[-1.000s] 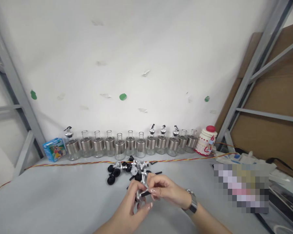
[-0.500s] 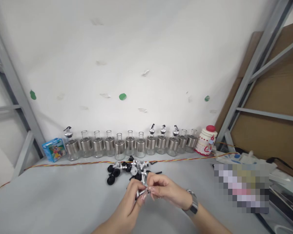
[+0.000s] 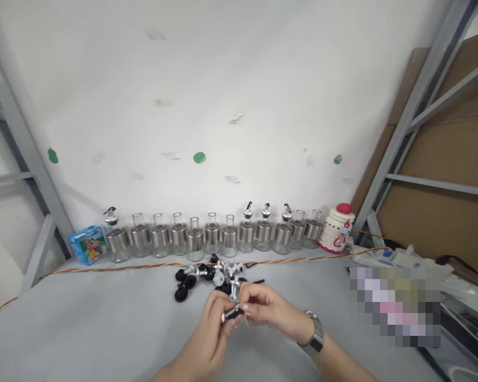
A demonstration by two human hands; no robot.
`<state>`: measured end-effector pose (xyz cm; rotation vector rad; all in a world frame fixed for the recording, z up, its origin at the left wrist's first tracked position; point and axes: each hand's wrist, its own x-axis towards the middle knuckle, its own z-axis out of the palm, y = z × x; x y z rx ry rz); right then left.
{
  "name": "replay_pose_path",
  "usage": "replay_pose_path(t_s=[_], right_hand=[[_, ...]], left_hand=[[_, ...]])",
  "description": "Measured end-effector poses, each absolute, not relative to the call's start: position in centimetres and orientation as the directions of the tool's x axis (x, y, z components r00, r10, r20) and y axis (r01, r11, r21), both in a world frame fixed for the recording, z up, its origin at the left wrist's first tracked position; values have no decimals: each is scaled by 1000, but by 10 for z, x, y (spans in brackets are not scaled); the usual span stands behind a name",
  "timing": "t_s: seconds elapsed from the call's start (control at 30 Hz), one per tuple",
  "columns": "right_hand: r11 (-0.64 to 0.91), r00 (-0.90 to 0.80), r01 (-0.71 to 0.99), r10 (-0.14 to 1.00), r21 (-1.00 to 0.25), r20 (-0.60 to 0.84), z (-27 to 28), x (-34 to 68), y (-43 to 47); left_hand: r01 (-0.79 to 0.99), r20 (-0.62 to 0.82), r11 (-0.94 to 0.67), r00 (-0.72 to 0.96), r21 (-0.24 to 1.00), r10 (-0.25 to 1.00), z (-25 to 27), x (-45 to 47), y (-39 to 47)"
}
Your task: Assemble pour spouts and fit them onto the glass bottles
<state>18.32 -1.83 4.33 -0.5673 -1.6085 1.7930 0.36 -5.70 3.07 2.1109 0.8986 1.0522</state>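
Both hands meet low in the middle of the view around a small silver and black pourer spout (image 3: pixel 233 313). My left hand (image 3: pixel 213 329) grips its body between thumb and fingers. The fingertips of my right hand (image 3: pixel 269 310) are pinched at the spout's right end, and partly cover it. Just beyond the hands lies a pile of loose pourer parts (image 3: pixel 219 275), silver spouts and black stoppers. Behind it, glass bottles with steel sleeves (image 3: pixel 195 239) stand upright in a row; several carry pourer tops (image 3: pixel 266 211), the others have bare necks.
A red and yellow twisted wire (image 3: pixel 143 266) crosses the grey table (image 3: pixel 103 323) before the bottles. A blue picture box (image 3: pixel 88 245) stands at the left end, a white and red jar (image 3: pixel 336 229) at the right. Plastic bags (image 3: pixel 406 261) and a blurred-out item lie farther right.
The spout has turned slightly between my fingers, showing more of its black part. Both hands stay in nearly the same place. The pile and the bottles have not moved.
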Motion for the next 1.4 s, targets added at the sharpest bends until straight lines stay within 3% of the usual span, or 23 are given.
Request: replay_pose_path(t_s=[0.47,0.73,1.07,1.27,1.4], right_hand=[[25,-610,-209,778,-978,150,34,177,-18],[74,-669,-169,723,-983,169,41,183,-18],[150,-697,-83,698,-985,165,50,191,-17],[86,-722,-90,681,-992,125,50,190,-18],[43,-674,-134,729,-990,123,44,187,-18]], left_hand=[[350,483,-607,382,713,788,22,2,-51],[252,486,-553,283,794,827,22,12,-61],[230,478,-567,345,791,808,21,14,-64],[204,439,-550,412,810,799,25,15,-66],[204,421,-541,432,816,797,25,11,-64]])
